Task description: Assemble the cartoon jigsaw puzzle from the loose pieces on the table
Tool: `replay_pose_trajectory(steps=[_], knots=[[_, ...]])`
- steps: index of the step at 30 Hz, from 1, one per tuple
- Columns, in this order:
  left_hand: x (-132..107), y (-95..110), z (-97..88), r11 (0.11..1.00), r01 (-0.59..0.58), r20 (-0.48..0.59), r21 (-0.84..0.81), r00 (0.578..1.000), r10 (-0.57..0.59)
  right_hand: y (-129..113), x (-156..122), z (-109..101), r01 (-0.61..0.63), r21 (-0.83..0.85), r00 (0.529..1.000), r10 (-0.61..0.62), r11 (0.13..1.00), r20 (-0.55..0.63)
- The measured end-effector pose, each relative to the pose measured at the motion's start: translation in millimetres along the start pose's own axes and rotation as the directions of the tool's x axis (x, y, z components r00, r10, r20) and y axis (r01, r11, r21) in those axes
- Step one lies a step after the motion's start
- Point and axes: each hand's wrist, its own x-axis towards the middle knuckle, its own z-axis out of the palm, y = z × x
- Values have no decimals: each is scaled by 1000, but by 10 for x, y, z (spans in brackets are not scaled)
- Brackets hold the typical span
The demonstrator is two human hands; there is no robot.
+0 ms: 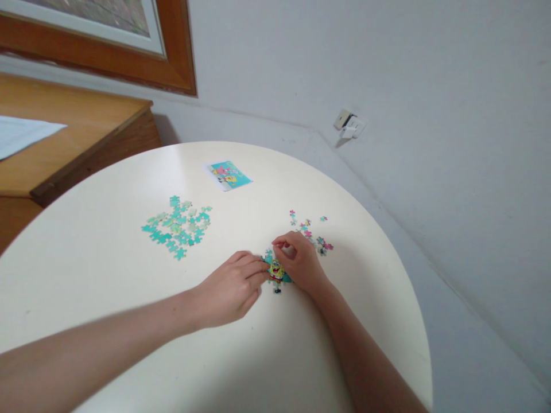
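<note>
A small joined patch of jigsaw pieces (276, 272), yellow and teal, lies on the round cream table (107, 298) between my two hands. My left hand (230, 289) rests beside it with curled fingers, the fingertips touching its left edge. My right hand (299, 261) is over its right side, thumb and forefinger pinched together on something too small to make out. Loose pink and teal pieces (310, 230) lie just beyond my right hand. A pile of several teal pieces (177, 226) sits farther left.
A small picture card (228, 174) lies near the table's far edge. A wooden desk (77, 132) with a white sheet stands at the left, under a framed picture (129, 34). A wall socket (349, 124) is low on the wall at right.
</note>
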Motion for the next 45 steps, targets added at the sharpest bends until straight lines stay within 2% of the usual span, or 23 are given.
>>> replay_pose_trajectory(steps=[6,37,42,45], knots=[[-8,-14,23,999,36,-29,41,999,-34,2,-3,8,53,-35,995,-50,998,82],[-27,2,10,996,91,-2,19,996,-91,-20,-19,-5,84,-35,989,-79,996,122],[-30,1,21,994,109,-2,24,994,-109,20,-6,-17,60,-99,997,-56,993,50],[-31,1,31,994,107,-10,20,994,-107,95,4,-66,-40,-207,997,27,977,-67]])
